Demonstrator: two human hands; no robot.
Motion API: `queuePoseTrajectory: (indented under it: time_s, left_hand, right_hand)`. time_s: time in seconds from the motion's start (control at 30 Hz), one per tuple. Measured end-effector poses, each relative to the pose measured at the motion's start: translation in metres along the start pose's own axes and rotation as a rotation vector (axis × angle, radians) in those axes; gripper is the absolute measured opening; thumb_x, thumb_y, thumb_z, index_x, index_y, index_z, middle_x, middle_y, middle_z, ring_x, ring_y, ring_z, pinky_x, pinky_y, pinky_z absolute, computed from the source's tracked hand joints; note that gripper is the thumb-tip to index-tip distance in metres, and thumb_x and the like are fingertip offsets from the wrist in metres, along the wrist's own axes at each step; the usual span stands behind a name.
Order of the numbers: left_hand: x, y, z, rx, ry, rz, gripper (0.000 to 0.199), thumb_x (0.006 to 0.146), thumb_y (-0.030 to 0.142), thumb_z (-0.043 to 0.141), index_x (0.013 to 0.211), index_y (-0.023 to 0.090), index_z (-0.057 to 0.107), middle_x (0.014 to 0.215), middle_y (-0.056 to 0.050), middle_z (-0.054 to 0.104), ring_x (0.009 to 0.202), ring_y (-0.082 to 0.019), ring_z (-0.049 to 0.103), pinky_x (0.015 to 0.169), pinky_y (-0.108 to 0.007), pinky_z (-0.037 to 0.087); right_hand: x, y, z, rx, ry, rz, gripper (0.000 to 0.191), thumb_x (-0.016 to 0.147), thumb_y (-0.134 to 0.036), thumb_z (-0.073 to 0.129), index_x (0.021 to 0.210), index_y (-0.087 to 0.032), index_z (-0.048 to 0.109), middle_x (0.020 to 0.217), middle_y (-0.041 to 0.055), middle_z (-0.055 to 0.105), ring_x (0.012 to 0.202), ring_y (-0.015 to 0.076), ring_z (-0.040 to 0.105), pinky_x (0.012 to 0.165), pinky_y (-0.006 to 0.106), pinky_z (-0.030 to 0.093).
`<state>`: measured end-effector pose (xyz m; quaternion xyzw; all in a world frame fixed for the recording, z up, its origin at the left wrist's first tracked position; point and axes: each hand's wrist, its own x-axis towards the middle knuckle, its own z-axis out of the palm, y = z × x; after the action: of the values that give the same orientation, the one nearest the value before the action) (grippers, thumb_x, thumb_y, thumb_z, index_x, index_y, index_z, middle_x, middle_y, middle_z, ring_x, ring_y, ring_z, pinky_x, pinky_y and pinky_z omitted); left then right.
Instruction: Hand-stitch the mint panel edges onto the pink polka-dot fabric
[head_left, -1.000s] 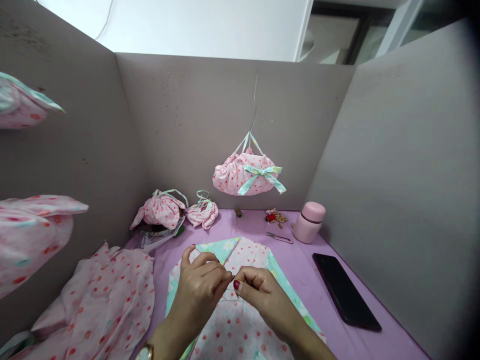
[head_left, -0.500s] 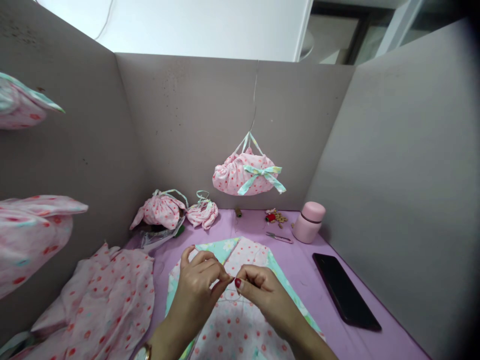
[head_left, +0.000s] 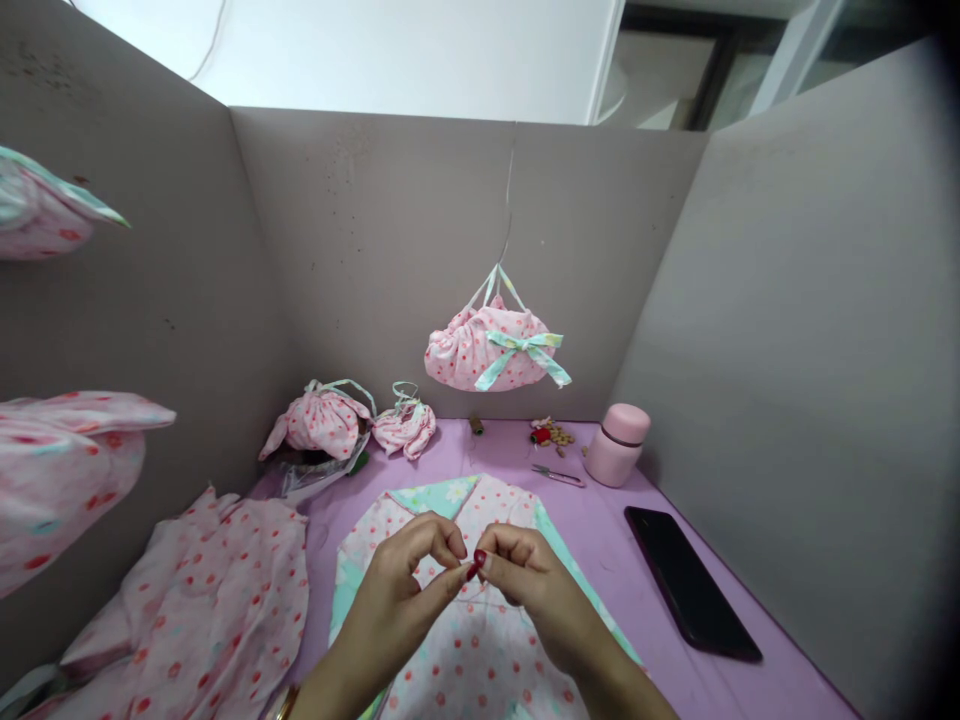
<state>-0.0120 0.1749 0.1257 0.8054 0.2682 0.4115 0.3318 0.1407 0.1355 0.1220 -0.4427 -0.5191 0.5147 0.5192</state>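
Note:
My left hand (head_left: 412, 580) and my right hand (head_left: 534, 582) meet at the fingertips above a pink dotted cloth piece (head_left: 472, 650) with mint floral edging. The right thumb and index finger are pinched together, and the left thumb tip touches them. The left fingers curl over, a small gap showing between index finger and thumb. Whatever lies between the fingertips is too small to make out. Beneath the hands, the cloth lies flat on the purple table cover (head_left: 600, 560).
A phone (head_left: 690, 580) and a pink flask (head_left: 619, 445) are at the right. Thread snips (head_left: 559, 476), a red thread spool (head_left: 540, 436) and small tan pieces (head_left: 562, 437) lie behind. A dotted pouch (head_left: 491, 348) hangs centrally. More dotted cloth (head_left: 210, 600) is piled left.
My left fingers have curled in from a more raised, spread position, and the left thumb has come up against the right fingertips. The right hand has barely moved.

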Motion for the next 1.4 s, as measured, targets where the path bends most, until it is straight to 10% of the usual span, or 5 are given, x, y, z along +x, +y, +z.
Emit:
queuePoseTrajectory:
  time_s: [0.93,1.17,1.4]
  left_hand:
    - [0.008,-0.021,-0.004,-0.275,0.035,-0.293,0.009,0.079,0.023,0.054,0.076,0.020,0.061,0.074,-0.002,0.058,0.074,-0.018,0.050,0.070,-0.030,0.037]
    - [0.011,-0.027,-0.019,-0.514,0.238,-0.440,0.010,0.082,0.023,0.039,0.087,0.020,0.047,0.071,-0.001,0.055,0.060,-0.010,0.054,0.059,-0.024,0.046]
    - [0.014,-0.091,-0.063,-0.090,0.554,-0.455,0.010,0.079,0.027,0.043,0.080,0.018,0.048,0.061,0.006,0.040,0.045,-0.009,0.041,0.045,-0.023,0.038]
  right_hand:
    - [0.001,0.005,-0.004,0.269,0.010,-0.008,0.028,0.073,-0.032,0.065,0.060,-0.014,0.049,0.049,-0.0077,0.033,0.043,0.0047,0.019,0.041,0.021,0.012]
    - [0.012,0.005,-0.028,0.409,0.304,-0.088,0.020,0.077,-0.035,0.060,0.083,-0.019,0.048,0.058,-0.0081,0.036,0.042,0.0038,0.023,0.039,0.016,0.015]
    - [0.002,-0.018,-0.095,0.439,0.738,-0.380,0.031,0.065,-0.029,0.071,0.073,-0.022,0.043,0.054,-0.0108,0.038,0.038,0.0026,0.025,0.036,0.012,0.022]
